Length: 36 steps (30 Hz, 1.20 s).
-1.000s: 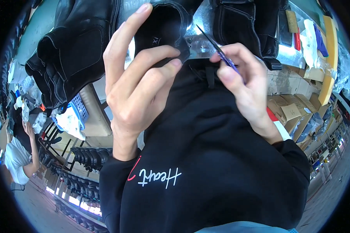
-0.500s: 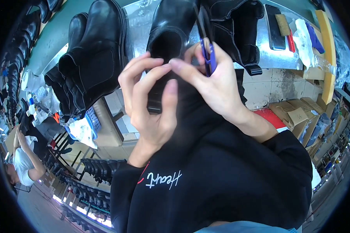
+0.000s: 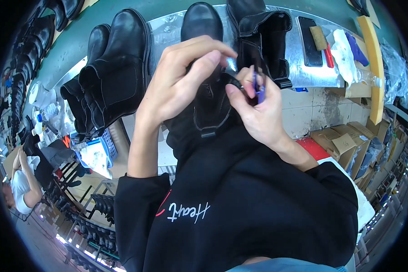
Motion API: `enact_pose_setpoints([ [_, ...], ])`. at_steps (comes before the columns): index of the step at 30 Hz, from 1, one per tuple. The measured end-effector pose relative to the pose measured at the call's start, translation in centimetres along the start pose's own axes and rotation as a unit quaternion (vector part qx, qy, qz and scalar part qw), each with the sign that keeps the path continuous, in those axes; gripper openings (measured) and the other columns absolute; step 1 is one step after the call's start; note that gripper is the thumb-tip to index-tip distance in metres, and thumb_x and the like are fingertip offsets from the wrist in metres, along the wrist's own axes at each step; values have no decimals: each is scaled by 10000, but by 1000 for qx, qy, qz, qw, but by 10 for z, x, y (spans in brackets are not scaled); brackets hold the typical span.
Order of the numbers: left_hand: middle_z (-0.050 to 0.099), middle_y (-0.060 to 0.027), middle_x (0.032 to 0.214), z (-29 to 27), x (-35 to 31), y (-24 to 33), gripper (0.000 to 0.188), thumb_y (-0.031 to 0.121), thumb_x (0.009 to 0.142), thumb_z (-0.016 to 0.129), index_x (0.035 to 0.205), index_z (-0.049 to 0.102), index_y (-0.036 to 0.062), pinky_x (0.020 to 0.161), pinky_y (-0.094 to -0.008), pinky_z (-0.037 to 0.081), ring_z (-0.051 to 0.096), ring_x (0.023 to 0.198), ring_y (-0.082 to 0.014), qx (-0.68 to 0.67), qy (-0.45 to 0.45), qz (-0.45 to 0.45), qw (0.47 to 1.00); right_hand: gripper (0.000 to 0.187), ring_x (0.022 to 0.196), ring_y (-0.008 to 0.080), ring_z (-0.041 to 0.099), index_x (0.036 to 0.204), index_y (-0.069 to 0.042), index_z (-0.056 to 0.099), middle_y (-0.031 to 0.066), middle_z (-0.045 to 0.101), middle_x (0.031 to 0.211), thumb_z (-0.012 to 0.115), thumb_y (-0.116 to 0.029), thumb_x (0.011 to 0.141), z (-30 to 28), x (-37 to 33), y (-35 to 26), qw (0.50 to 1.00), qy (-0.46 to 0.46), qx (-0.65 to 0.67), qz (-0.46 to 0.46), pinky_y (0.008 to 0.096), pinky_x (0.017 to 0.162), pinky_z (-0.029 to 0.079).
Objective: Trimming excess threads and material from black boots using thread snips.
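- Head view: the left hand [image 3: 183, 81] arches over the middle black boot [image 3: 202, 25]; its fingers are bent and bunched, thumb slightly apart, and whether it pinches anything or touches the leather cannot be told.
- That boot's toe points to twelve o'clock, just beyond the left hand; its shaft runs toward the wearer, at five o'clock from that hand.
- The right hand [image 3: 262, 106] has its fingers closed around a purple-handled tool [image 3: 260, 93], whose dark, blurred end points to twelve.
- From this right grip, the middle boot's shaft lies just beside it at nine o'clock, its toe at eleven.
- Another black boot [image 3: 276, 34] sits near twelve from the right hand, and a phone [image 3: 308, 45] at one.
- Black boots [image 3: 115, 79] stand at nine from the left hand.
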<state>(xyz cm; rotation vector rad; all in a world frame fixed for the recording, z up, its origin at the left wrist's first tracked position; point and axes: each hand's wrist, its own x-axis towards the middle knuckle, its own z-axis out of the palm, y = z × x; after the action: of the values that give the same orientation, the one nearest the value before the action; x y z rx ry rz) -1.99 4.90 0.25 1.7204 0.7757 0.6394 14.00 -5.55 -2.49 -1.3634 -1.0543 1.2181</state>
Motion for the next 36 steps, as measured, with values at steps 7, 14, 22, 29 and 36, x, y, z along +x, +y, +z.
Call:
enact_pose_setpoints([
  [7,607,-58,839,-11,0,2,266,57,821,619,1064,713,1,760,-258,427,583,801,-139,-8,-143,-38,989,353,647,36,451,717,-105,360,51,522,789,640,55,863,-21,-30,-11,991,18,125,-46,201,559,354],
  [14,693,-129,914,39,18,-23,189,113,815,722,966,726,-1,867,-355,478,649,888,-277,-81,-303,48,948,346,603,26,420,743,-145,361,54,545,817,648,-10,883,-48,-45,-20,950,14,288,119,185,491,287],
  [22,638,-87,739,76,-1,-14,174,144,826,738,862,714,-25,644,-299,433,574,671,-173,-147,-282,-81,945,351,676,41,434,750,-166,347,8,495,791,640,-28,885,-73,-68,-1,907,-16,375,191,183,553,286],
  [29,597,-67,691,98,-34,-8,144,99,817,742,856,713,-37,614,-290,377,488,650,-138,-186,-199,-143,952,330,652,23,442,743,-121,399,-1,528,780,696,-83,881,-100,-62,-3,966,-109,139,191,181,541,305],
  [36,552,-39,658,106,-52,-4,129,81,811,749,857,712,-33,634,-279,362,474,682,-126,-215,-135,-189,949,275,551,33,441,1030,-32,686,-63,451,604,731,-237,852,-133,-57,-22,979,-98,-128,123,216,518,311],
])
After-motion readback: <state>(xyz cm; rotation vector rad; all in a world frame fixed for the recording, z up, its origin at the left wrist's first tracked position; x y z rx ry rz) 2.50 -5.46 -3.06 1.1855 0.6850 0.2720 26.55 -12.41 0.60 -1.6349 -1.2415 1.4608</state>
